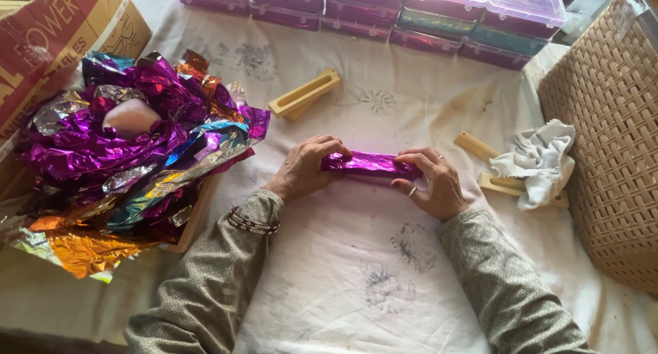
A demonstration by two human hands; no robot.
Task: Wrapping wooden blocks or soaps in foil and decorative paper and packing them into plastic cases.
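A purple foil bar was held flat on the white cloth, its left end gripped by the curled left hand and its right end pinched under the fingers of the right hand. A foil heap was seen to the left, a wooden mould beyond the hands, a rag near the right hand.

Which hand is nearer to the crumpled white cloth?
Right. The right hand grips the purple foil bar's near end, just beside the white cloth; the left hand holds the bar's far end.
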